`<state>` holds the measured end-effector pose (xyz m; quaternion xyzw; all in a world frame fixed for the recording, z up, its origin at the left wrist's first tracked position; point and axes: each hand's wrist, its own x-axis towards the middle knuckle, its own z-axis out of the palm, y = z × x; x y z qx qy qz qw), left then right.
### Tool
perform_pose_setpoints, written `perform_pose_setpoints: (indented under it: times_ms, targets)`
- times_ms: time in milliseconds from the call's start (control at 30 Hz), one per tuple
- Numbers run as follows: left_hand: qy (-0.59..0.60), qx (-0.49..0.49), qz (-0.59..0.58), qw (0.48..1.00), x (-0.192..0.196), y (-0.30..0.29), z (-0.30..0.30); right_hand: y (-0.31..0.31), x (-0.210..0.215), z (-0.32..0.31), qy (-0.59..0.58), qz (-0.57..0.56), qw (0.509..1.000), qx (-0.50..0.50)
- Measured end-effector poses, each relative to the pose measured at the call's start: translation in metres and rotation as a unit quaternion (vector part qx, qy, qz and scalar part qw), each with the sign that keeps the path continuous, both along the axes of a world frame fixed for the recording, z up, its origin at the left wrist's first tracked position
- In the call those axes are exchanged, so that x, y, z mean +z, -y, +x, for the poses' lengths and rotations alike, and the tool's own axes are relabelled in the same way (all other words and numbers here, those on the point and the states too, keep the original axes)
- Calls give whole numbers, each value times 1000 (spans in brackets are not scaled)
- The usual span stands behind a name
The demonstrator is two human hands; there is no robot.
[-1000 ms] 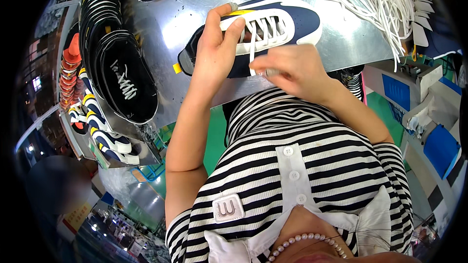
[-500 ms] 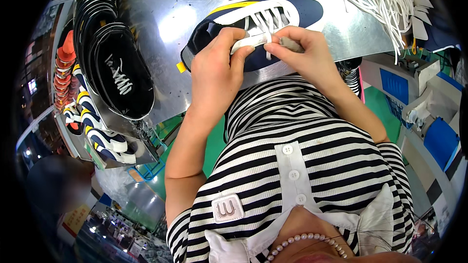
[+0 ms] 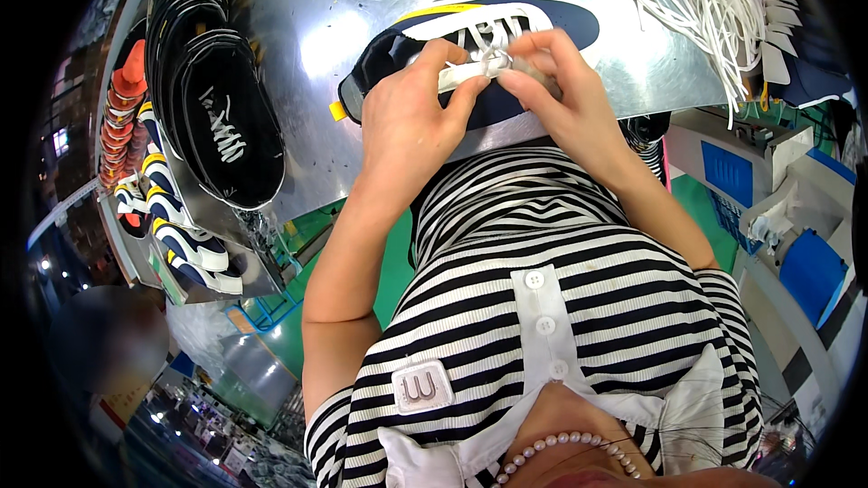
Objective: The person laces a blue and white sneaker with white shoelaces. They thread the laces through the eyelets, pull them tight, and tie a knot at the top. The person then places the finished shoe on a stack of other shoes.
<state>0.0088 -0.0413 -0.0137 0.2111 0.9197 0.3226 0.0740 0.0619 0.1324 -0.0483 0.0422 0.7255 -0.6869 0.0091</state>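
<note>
A navy shoe upper [image 3: 574, 23] with white and yellow trim lies on the metal table, its toe pointing right and its yellow tab at the heel on the left. My left hand [image 3: 407, 117] pinches the white eyelet edge nearest me between thumb and fingers. My right hand [image 3: 570, 95] is at the same edge, its thumb and index finger closed on a white shoelace [image 3: 494, 63]. The lace crosses the shoe's throat in several rows. Motion smears the fingertips and the lace end, and the hands cover part of the near eyelet row.
Nested shoe uppers with black linings [image 3: 258, 145] stand in a long stack on the table's left. A heap of loose white laces [image 3: 696, 0] covers the far right corner. Left of the table are more uppers [image 3: 194, 248]; at right is a grey unit with blue panels [image 3: 728, 167].
My right hand's fingers have lifted and shifted slightly at the eyelet edge, moving the lace. My left hand keeps its pinch. The view has tilted a little.
</note>
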Motion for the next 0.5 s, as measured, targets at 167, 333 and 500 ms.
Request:
perform_pose_setpoints:
  times_ms: [167, 333, 500]
  targets:
    - [-39, -4, -29, 999, -2, 0, 1, -8, 7, 17, 38, 68, 996, 47]
    - [-66, -62, -11, 996, -2, -3, 0, -11, 5, 10, 43, 75, 995, 43]
    - [-208, -125, 22, 970, -15, -2, 0, 5, 9, -8, 117, 51, 991, 40]
